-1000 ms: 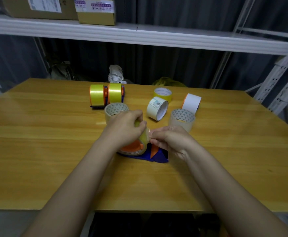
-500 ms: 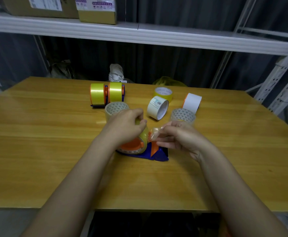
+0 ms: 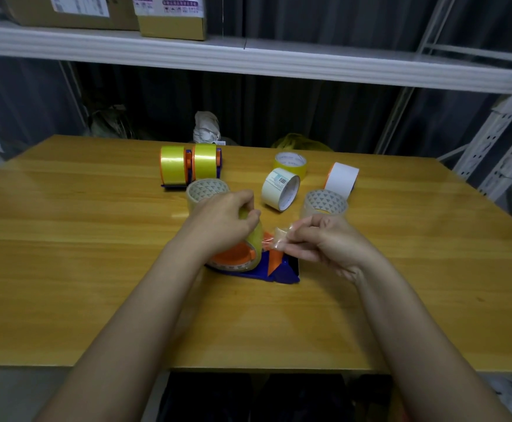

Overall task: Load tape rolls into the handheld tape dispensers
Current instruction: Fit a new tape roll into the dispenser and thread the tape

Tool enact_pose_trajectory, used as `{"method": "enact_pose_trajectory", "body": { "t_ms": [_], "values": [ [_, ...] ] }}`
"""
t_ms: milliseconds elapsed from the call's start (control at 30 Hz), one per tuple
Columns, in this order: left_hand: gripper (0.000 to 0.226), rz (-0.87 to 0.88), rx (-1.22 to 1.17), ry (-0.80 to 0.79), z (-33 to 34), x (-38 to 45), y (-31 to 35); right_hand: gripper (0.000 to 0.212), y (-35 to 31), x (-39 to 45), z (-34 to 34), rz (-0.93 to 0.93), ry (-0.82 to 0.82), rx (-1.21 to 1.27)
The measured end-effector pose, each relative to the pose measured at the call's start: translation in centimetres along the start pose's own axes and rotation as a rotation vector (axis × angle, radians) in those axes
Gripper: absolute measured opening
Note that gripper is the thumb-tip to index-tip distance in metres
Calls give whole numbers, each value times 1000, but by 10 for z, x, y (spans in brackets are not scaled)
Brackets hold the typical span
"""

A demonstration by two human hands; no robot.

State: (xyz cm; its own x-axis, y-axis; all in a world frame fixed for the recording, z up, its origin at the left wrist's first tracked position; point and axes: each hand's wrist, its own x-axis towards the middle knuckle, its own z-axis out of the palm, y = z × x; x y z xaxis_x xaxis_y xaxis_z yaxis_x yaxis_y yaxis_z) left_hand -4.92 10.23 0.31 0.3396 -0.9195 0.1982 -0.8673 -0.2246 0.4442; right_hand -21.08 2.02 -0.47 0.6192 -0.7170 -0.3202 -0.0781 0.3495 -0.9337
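Note:
A blue and orange tape dispenser [image 3: 274, 269] lies flat on the wooden table [image 3: 66, 239], with a yellowish tape roll [image 3: 256, 239] mounted on its orange hub. My left hand [image 3: 221, 222] grips that roll from above. My right hand [image 3: 324, 242] pinches the clear free end of the tape [image 3: 279, 237], pulled out to the right of the roll above the dispenser's orange flap. Farther back stand two loaded dispensers with bright yellow rolls [image 3: 189, 167].
Loose rolls lie behind my hands: a clear one [image 3: 206, 190] at the left, a white labelled one [image 3: 280, 188], a yellow one [image 3: 289, 162], a white one [image 3: 341, 178] and a clear one [image 3: 324, 204]. A shelf with cardboard boxes [image 3: 171, 18] hangs above the far edge.
My right hand has lifted from the dispenser's front and drawn the tape's free end up and to the right. My left hand stays on the roll.

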Motion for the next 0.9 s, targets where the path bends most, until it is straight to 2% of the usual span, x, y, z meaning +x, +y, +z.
{"method": "enact_pose_trajectory", "body": {
  "t_ms": [400,500,567,633,700,900],
  "values": [
    [18,-12,0,-15,-1,0,-1,7,-8,-2,-10,-3,13,-147],
    [18,-4,8,-11,0,0,-1,12,-5,-3,-14,-46,52,-313],
    [18,-3,6,-6,0,0,-1,15,-3,-1,-16,-9,50,-345],
    [18,2,14,-10,0,0,0,18,-1,2,-17,55,13,-291],
    [18,3,21,-14,0,-1,1,10,0,2,-18,101,-28,-200],
    [18,6,7,-25,-2,-1,1,16,6,3,-21,91,-133,62]
  ]
}}
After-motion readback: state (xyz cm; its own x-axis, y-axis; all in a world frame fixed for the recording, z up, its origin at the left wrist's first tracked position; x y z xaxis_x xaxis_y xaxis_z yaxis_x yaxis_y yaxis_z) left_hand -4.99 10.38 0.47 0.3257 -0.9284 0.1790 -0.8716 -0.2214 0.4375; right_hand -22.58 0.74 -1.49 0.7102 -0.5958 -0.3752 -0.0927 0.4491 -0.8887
